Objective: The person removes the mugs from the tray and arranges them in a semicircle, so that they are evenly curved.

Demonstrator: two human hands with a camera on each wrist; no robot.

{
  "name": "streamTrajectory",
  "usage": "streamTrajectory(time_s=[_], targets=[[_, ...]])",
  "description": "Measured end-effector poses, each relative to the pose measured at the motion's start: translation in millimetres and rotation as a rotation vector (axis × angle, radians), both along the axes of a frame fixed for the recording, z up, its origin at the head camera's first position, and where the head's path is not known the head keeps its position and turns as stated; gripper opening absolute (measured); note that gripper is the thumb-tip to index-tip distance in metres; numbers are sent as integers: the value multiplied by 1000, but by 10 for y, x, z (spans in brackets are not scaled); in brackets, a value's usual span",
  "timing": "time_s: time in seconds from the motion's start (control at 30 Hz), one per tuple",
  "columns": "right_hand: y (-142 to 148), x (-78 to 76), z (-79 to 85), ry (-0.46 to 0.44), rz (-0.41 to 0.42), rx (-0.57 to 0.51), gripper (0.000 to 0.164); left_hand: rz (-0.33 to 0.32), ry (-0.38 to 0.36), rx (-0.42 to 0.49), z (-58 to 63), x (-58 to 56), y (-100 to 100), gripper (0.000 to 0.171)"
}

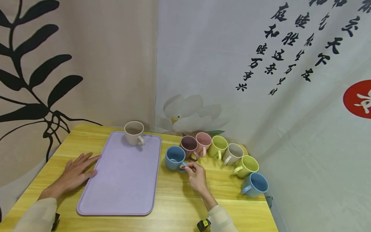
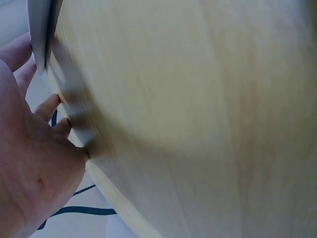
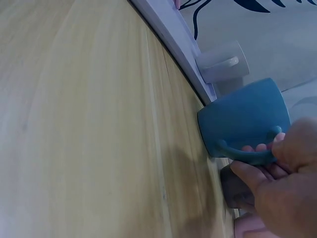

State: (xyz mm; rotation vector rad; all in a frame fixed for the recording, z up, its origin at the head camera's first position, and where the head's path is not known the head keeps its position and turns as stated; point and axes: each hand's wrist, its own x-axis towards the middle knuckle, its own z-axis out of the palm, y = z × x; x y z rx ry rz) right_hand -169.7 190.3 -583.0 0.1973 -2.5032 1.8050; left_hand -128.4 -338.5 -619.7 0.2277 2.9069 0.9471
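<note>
My right hand (image 1: 197, 176) pinches the handle of a blue mug (image 1: 175, 158), which stands upright just right of the lilac tray (image 1: 124, 180). In the right wrist view the thumb and fingers close round the handle of that blue mug (image 3: 247, 116). My left hand (image 1: 76, 174) lies with spread, fairly straight fingers at the tray's left edge, its fingertips and thumb right at the rim. A beige mug (image 1: 134, 133) stands at the far end of the tray, handle toward the front right.
Behind and right of the held mug curves a row: a dark purple mug (image 1: 189, 144), a pink mug (image 1: 203, 141), a yellow-green mug (image 1: 218, 145), a light grey mug (image 1: 233, 152), another yellow-green mug (image 1: 248, 165) and another blue mug (image 1: 256, 184). A printed curtain (image 1: 197, 64) hangs behind the wooden table (image 1: 174, 203).
</note>
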Motion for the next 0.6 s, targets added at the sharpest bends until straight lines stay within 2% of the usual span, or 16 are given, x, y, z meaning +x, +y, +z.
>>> streamTrajectory(time_s=[0.17,0.33,0.47,0.6], targets=[[36,-12,5,52,-38,23,9,-1,8,0,4,-1,6,67],[49,-21,21,110,-108,90,7,-1,12,7,13,1,10,67],[48,-27,27,124,-163,134,9,-3,14,5,1,3,-1,67],[47,-28,13,126,-181,141,12,-5,15,4,-20,1,-17,68]])
